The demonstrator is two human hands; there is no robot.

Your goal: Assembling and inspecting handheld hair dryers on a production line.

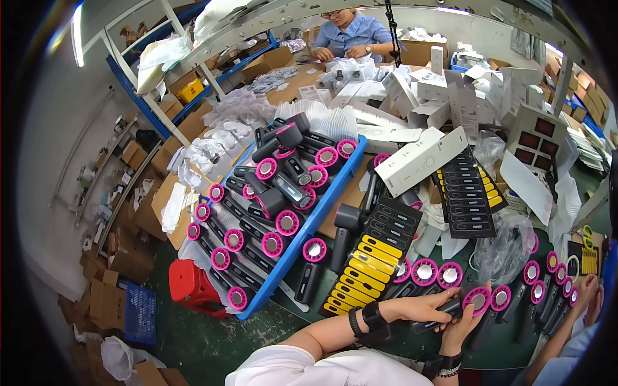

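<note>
Hair dryer (477,301), one, pink-ringed, 4 o'clock in view; left hand (426,307) pinching handle, right hand (458,330) curled round head. From it: one blue tray (308,235), 10 o'clock, dryers overlapping, uncountable; one red stool (191,283), 9 o'clock.

- Bright indoor light overall
- Tube light (78,35) glaring at upper left, coloured flare beside it
- Floor (193,350) darker at lower left
- Black rounded vignette in the corners
- Beam (541,29) bowed along the top
- Centre fairly sharp, rim softer
</note>
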